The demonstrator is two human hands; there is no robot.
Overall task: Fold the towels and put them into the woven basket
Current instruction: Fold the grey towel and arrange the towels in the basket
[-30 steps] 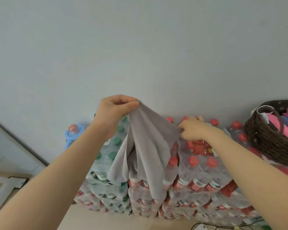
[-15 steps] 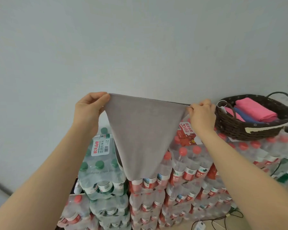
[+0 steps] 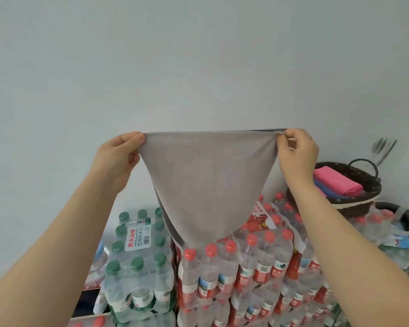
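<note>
A grey towel hangs in the air in front of the wall, its top edge stretched taut and its lower part tapering to a point. My left hand pinches the towel's left top corner. My right hand pinches the right top corner. At the right, the dark woven basket sits on top of the bottle packs, holding a folded pink towel and a blue towel under it.
Shrink-wrapped packs of red-capped water bottles are stacked below the towel. A pack of green-capped bottles stands at the left. A plain pale wall fills the upper view.
My hands have moved apart and pulled the bunched towel's top edge out straight and wide. The view has shifted, bringing the basket further into sight at the right.
</note>
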